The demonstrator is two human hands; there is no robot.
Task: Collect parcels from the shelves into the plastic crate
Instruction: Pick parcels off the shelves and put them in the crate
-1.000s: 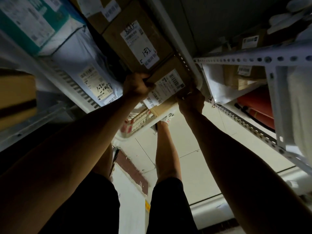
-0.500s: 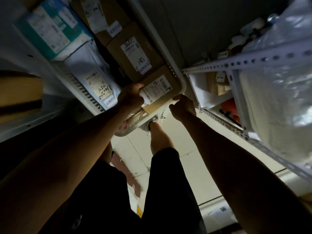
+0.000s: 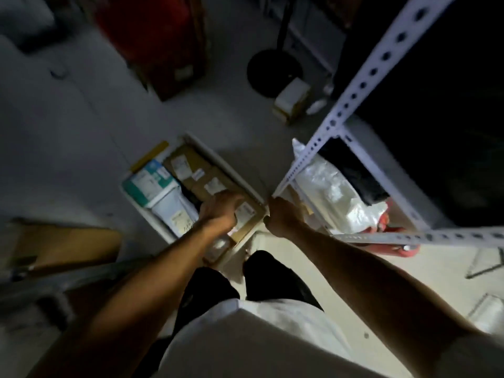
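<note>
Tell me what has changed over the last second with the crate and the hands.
The view has swung round, so the plastic crate now shows farther off, over the floor beside the shelf frame. The left hand still lies on the cardboard parcel in the crate; the right hand still holds the crate's near corner. The parcels look unmoved.

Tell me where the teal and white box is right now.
In the head view, the teal and white box lies in the white plastic crate's left end, beside brown cardboard parcels, above a white mailer bag.
</note>
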